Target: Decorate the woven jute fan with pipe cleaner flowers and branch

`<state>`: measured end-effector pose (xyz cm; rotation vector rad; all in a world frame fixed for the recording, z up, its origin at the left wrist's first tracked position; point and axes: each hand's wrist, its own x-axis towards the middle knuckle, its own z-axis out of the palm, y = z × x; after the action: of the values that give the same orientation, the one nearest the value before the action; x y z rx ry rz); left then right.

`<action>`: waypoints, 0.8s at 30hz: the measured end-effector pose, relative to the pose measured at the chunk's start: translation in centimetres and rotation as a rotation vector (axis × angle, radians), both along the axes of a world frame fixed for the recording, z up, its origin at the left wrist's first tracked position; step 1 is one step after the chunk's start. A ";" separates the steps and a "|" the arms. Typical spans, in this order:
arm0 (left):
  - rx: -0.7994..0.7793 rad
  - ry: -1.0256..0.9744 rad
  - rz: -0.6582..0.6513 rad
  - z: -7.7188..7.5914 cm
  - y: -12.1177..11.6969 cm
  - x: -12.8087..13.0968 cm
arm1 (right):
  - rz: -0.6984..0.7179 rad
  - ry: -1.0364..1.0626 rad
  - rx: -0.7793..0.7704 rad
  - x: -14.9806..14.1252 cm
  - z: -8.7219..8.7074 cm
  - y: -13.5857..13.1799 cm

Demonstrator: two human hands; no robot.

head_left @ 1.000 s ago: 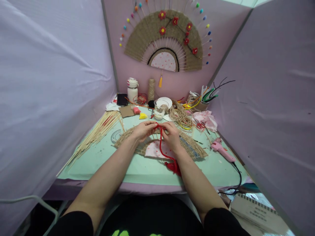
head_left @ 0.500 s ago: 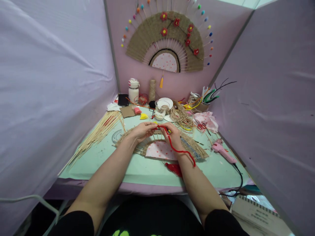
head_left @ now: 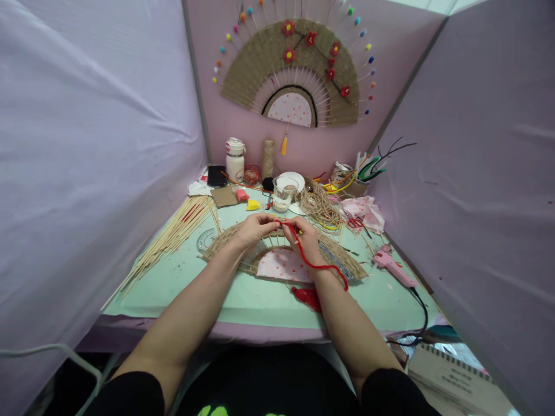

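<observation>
A fuzzy red pipe cleaner point(head_left: 318, 267) runs between my fingertips, its long loose end curving down over my right wrist. My left hand point(head_left: 256, 231) pinches one end of it, and my right hand point(head_left: 306, 238) grips it close by, the fingertips of both nearly meeting. Under my hands lies a twine-wrapped fan point(head_left: 347, 263) with a white, red-dotted half-round centre point(head_left: 280, 264). A red tassel point(head_left: 307, 298) rests below the fan, partly covered by my right forearm. Something small and yellow shows by the fingertips, too little to make out.
Thin sticks point(head_left: 173, 237) lie on the left beside a protractor point(head_left: 206, 240). A pink glue gun point(head_left: 394, 267) and red-handled scissors point(head_left: 356, 223) are on the right. Behind stand a white bottle point(head_left: 235, 162), a plastic cup point(head_left: 282, 199) and loose twine point(head_left: 321, 205). A finished fan point(head_left: 255, 69) hangs on the wall.
My fingertips have shifted slightly along the pipe cleaner, and its loose end has swung a little to the right. Both hands keep their pinch.
</observation>
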<state>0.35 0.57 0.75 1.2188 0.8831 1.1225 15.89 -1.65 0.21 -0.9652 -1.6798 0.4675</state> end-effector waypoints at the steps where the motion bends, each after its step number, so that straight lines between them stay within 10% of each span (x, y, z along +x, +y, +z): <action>1: 0.063 0.044 0.018 0.0 -0.1 0.1 | 0.003 0.039 -0.055 -0.1 0.1 -0.1; 8: 0.534 0.434 0.178 1.0 -1.8 0.7 | 0.189 0.490 -0.545 -0.5 0.1 0.5; 14: 0.593 0.439 0.176 1.0 -2.1 0.9 | 0.488 0.520 -0.884 0.4 0.6 0.9; 18: 0.356 0.204 0.230 0.5 -1.0 0.7 | 0.270 0.372 -0.690 0.7 0.7 0.5; 24: 0.187 0.028 0.227 0.4 -0.1 0.4 | -0.069 -0.110 0.176 0.9 0.8 -0.5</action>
<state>0.72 0.47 1.17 1.3124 0.9727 1.3980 16.81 -2.13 1.01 -0.9296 -1.7480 0.2201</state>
